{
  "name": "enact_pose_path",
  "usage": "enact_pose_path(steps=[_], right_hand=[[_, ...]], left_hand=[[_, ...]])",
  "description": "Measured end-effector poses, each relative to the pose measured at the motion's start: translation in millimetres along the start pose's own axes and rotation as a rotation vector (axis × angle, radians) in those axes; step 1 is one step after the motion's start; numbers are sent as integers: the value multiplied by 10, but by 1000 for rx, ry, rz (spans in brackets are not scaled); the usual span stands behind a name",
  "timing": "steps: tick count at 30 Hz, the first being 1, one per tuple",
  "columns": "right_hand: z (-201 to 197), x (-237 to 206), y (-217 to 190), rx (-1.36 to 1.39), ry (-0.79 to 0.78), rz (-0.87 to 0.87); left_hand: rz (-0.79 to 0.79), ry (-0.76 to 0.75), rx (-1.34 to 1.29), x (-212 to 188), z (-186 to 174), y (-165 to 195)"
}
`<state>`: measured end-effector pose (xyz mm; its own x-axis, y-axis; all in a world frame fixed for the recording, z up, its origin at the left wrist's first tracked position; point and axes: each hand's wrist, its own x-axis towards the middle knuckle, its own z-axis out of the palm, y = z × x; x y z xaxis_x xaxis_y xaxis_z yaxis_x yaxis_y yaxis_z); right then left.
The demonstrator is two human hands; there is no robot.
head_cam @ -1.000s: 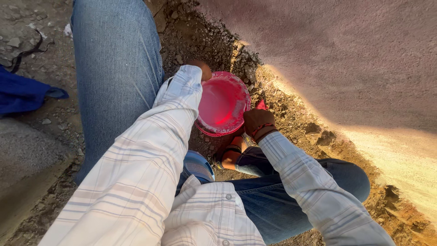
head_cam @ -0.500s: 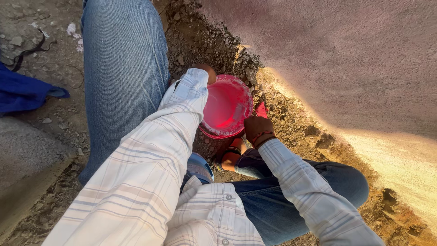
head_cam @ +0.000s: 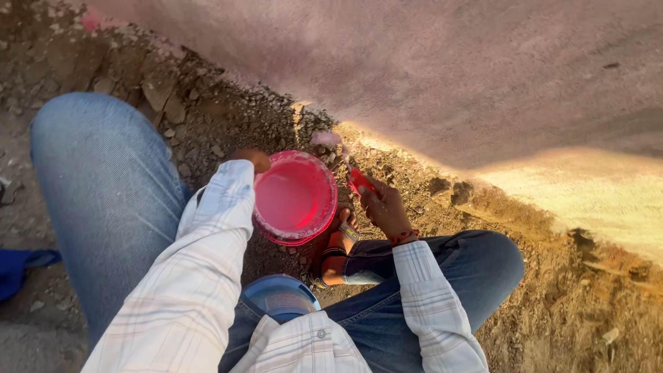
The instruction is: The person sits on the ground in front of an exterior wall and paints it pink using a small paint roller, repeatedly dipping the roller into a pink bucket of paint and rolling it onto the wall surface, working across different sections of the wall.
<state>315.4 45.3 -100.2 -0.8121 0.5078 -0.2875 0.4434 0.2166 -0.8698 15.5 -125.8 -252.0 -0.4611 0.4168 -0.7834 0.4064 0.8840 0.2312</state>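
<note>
At frame centre we see the left hand [head_cam: 252, 159], mostly hidden behind its sleeve, at the rim of a pink-filled bucket [head_cam: 295, 199]; we cannot tell its finger state. Just right of the bucket, the right hand [head_cam: 384, 207] closes its fingers around a red brush handle [head_cam: 358, 180], over gravelly ground [head_cam: 207, 117].

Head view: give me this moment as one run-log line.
left hand: grips pink paint bucket rim | right hand: holds red-handled tool beside bucket | setting: gravel ground along wall
</note>
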Motion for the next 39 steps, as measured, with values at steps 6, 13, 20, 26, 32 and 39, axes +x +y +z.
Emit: enact_pose_path(steps=[6,13,20,26,32,39], right_hand=[[-389,138,-119,208,540,-177],[-733,517,-91,-110,968,-459],[-1078,748,276,-105,1157,-435],[-1105,892,679,-37,1092,-228],[-866,879,1162,-83,1016,-96],[-1000,981,906,83,1026,-139]], left_hand=[[63,-132,94,55,-14,21],[-63,-199,-55,-189,-107,112],[-137,-290,-247,-351,-150,146],[-183,-300,-318,-250,-52,74],[-189,-283,-317,-174,-9,21],[-202,-278,-309,-194,12,29]])
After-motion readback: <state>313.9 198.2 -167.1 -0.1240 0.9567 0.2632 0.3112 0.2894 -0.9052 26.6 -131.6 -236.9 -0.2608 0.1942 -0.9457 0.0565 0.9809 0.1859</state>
